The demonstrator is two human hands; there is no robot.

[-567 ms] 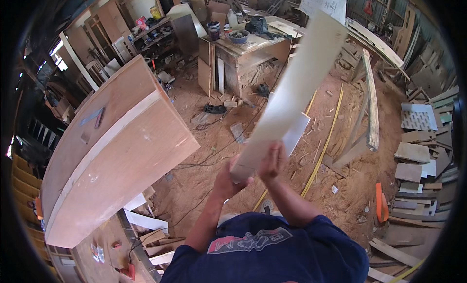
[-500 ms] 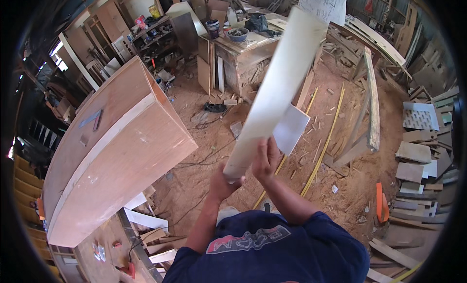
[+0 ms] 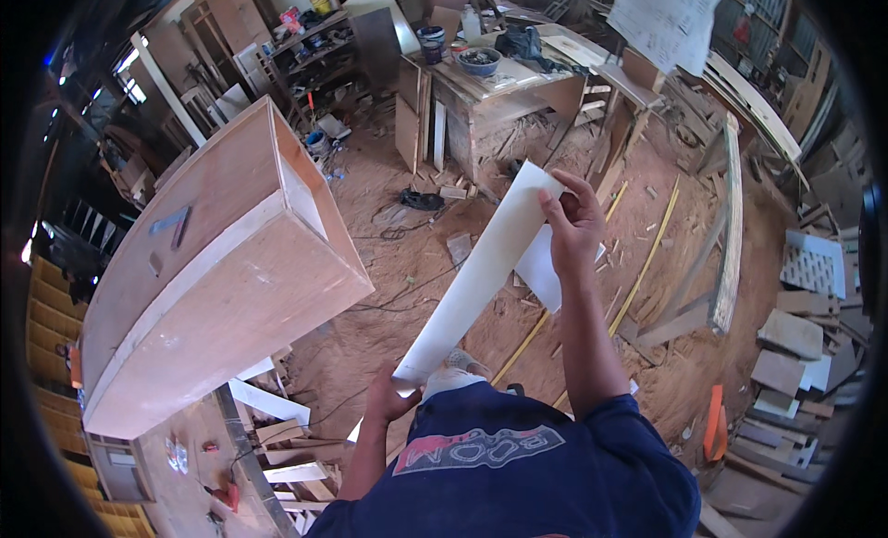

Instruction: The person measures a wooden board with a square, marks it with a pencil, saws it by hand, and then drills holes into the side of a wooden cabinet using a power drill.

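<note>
A long white strip (image 3: 474, 277), probably thin board or laminate, slants across in front of my body. My left hand (image 3: 388, 399) is closed on its near lower end, by my left side. At its far upper end, my right hand (image 3: 578, 219) pinches the edge, thumb on the face and fingers behind. Beyond the strip, partly hidden by it and my right hand, is a white panel (image 3: 539, 270). To the left stands a large curved plywood piece (image 3: 222, 288) with an open end, apart from both hands. A try square (image 3: 176, 225) lies on top of it.
A wooden workbench (image 3: 481, 98) at the back carries a bowl, a can and a dark bag. Yellow strips (image 3: 647, 251) lie on the sawdust-covered floor. A wooden trestle (image 3: 726, 233) stands to the right, beside stacked offcuts (image 3: 786, 371). Scrap wood and a red tool (image 3: 225, 494) are at lower left.
The white strip has come down and closer to my body. My right hand has shifted from near its lower part to its far end. My left hand has moved down and left with the near end.
</note>
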